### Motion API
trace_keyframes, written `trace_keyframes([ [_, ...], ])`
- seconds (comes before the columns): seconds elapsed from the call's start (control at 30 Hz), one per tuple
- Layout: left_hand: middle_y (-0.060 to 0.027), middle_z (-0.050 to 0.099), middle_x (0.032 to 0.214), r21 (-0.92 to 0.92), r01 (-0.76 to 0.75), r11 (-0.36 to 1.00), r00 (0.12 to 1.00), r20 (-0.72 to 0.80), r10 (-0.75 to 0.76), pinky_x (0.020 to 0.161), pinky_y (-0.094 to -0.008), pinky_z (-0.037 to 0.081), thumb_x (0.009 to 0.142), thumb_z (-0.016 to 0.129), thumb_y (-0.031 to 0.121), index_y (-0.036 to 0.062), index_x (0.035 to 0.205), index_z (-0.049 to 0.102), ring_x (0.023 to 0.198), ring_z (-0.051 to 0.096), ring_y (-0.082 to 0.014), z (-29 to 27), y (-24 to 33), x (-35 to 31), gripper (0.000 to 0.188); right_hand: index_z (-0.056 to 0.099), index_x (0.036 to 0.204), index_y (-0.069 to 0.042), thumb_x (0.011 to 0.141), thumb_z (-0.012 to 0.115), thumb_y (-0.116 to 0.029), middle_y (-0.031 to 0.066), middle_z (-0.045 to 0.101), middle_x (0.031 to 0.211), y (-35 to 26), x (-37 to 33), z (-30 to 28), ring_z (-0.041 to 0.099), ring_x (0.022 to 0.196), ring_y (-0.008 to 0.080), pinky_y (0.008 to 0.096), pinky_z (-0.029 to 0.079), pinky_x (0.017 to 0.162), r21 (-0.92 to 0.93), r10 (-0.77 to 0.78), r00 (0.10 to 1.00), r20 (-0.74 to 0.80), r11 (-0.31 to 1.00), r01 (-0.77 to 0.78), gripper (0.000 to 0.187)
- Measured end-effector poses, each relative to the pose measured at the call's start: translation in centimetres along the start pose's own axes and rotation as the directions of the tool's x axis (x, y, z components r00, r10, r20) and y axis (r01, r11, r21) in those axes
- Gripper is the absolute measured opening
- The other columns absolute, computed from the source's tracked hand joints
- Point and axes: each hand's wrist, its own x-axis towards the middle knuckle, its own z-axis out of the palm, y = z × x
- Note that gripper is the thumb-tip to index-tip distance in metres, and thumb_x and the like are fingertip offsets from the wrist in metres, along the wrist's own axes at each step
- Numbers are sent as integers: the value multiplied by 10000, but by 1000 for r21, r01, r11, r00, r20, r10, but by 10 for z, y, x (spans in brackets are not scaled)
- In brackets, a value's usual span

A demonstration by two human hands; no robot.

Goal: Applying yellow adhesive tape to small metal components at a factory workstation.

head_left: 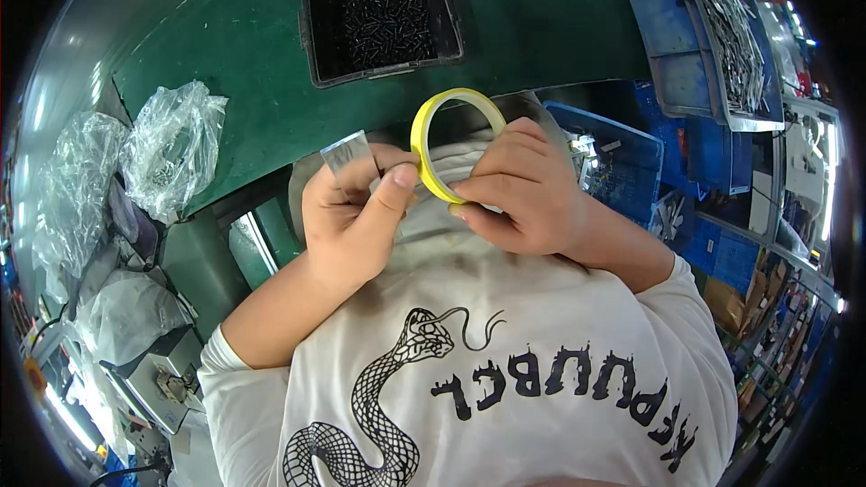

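Observation:
In front of my chest, my right hand (532,185) grips a roll of yellow tape (420,140) by its right side, fingers and thumb closed on the ring. My left hand (356,207) is closed, its thumb and index finger pinched together against the roll's left edge. Whether a loose end of tape lies in that pinch cannot be made out. A small shiny, see-through rectangular piece (347,155) stands up between the fingers of my left hand, its lower part hidden by them.
A black bin (313,36) of small dark cylindrical parts stands on the green table (244,54). Clear plastic bags (176,149) lie at the left. Blue bins (622,144) are on the right, one higher up with thin metal pieces (726,27). Shelving stands beyond.

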Motion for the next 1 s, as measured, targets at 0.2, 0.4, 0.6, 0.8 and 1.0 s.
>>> trace_keyframes([
  [0.2,-55,633,826,-70,-94,993,995,6,95,593,-226,424,934,609,9,-48,964,626,669,524,-83,-1,-4,2,67,664,916,-56,671,801,-91,23,613,797,-1,0,-1,556,656,206,365,399,660,0,-20,1000,-12,1000,20,283],
  [0.4,-63,619,796,268,-404,875,914,80,398,590,-241,420,816,671,-87,-43,962,631,646,513,-114,-1,-6,9,158,670,920,-58,662,800,-93,14,592,777,-2,0,-1,546,643,204,364,396,657,-41,-50,999,-4,998,50,290],
  [0.6,-77,637,791,323,-404,856,915,146,377,568,-247,429,796,689,-98,-36,971,642,645,531,-119,-3,-3,11,191,678,912,-49,657,795,-94,18,572,783,-4,0,-4,538,649,211,371,401,664,-98,-102,994,29,990,104,284],
  [0.8,-110,667,840,306,-558,772,828,141,543,577,-269,475,813,682,-93,-36,944,618,693,609,-177,-4,-11,12,157,673,934,-38,677,792,-91,28,561,789,-6,1,-4,527,643,213,379,408,671,-31,-84,996,36,996,86,288],
  [1.0,-132,654,855,326,-562,760,827,195,527,617,-296,500,798,677,-109,-40,963,578,711,624,-227,-5,-9,10,205,664,934,-15,673,796,-66,38,548,780,-9,-1,0,509,620,214,376,406,640,38,-76,997,11,996,76,297],
])
